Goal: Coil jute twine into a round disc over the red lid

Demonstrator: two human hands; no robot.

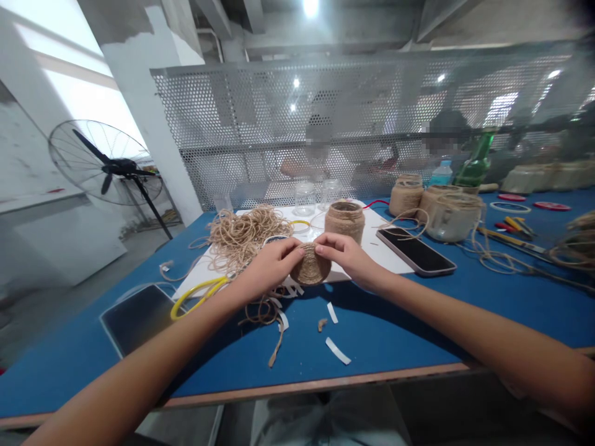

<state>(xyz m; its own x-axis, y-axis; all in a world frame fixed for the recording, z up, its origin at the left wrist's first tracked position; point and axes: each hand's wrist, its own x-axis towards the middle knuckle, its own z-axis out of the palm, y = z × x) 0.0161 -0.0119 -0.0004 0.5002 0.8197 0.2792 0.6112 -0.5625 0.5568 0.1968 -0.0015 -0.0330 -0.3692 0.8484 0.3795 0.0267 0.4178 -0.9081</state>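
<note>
Between my two hands is a round coil of brown jute twine [310,266], its spiral face turned toward me. My left hand [275,263] pinches its upper left edge with thumb and fingers. On the upper right edge, my right hand [346,255] grips it the same way. Just behind stands a jar wrapped in twine [344,220]. A loose heap of twine [248,235] lies to the left on white paper [388,254]. Below the coil, a twine end [275,350] and white paper strips [338,351] are scattered on the blue table [395,347].
A phone [417,251] lies to the right, near partly wrapped jars [450,217] and a green bottle [476,161]. At left are a yellow ring [198,297] and a dark tablet-like panel [142,319]. A perforated metal screen [260,124] rises behind, with a person beyond it.
</note>
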